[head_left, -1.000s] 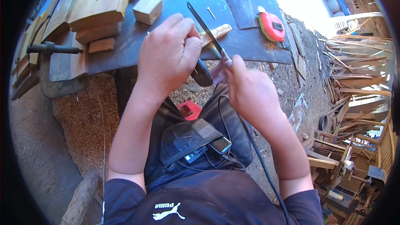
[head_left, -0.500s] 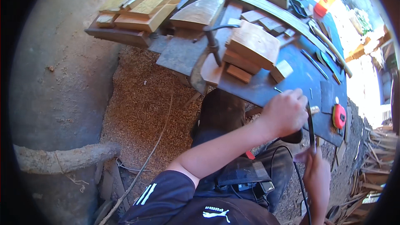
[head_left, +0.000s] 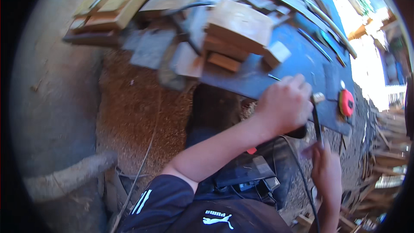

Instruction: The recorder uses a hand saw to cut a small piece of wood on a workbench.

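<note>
My left hand (head_left: 286,103) is closed in a fist over the near edge of the workbench, its fingers turned away so that what they hold is hidden. Just beyond its knuckles shows a short pale wooden piece (head_left: 318,98). A dark narrow flat bar (head_left: 317,123) runs down beside the fist. Its lower end is in my right hand (head_left: 326,166), whose fingers are wrapped round it. A thin nail-like metal piece (head_left: 274,77) lies on the bench by the left hand, and a red tape measure (head_left: 346,103) rests to the right.
Wooden blocks (head_left: 241,21) and a clamp (head_left: 183,30) stand on the blue-grey bench (head_left: 297,43). Yellowish wood pieces (head_left: 112,8) are at far left. A black cable (head_left: 297,172) hangs past my lap. Wood shavings (head_left: 129,108) cover the floor, with a log (head_left: 69,174) at left.
The view has swung, so the bench and blocks sit further left and higher, with some blur. Both hands keep their hold, the bar still between them.
</note>
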The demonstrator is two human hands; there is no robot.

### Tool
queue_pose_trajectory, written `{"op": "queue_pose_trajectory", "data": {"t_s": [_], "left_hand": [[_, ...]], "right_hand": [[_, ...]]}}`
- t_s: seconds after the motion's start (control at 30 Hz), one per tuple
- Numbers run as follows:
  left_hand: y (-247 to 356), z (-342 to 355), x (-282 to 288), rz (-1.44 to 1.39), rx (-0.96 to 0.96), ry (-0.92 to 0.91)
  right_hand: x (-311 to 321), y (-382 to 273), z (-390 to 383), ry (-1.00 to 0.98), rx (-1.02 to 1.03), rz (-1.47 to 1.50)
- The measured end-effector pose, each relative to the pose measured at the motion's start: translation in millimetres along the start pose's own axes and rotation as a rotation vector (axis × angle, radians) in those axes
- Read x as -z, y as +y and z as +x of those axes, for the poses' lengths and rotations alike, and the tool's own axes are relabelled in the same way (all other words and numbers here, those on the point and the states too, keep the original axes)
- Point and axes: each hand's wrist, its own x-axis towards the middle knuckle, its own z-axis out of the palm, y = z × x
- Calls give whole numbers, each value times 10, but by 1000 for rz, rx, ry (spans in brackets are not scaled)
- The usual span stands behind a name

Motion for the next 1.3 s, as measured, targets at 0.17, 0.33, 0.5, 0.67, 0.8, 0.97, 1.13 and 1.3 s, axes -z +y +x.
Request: {"op": "queue_pose_trajectory", "data": {"t_s": [0.17,0.33,0.5,0.67,0.8,0.97,1.13,1.3], "left_hand": [[-208,-71,222,59,18,-10],[-69,26,114,70,27,-45],[-136,-28,212,75,40,-84],[-71,-27,101,62,7,-43],[-113,-23,137,63,13,-41],[-89,-52,78,73,-21,-24],[-145,-25,153,86,-13,-27],[-114,-11,124,111,-52,-56]], "right_hand": [[-296,-230,629,84,116,-206],[-149,-38,152,38,72,-89],[-303,-238,493,114,44,-164],[-190,-72,154,17,-16,-18],[-209,-181,531,47,54,-116],[-101,-145,30,-20,-34,-16],[-129,-205,617,58,132,-210],[-151,-116,146,-3,-11,10]]}}
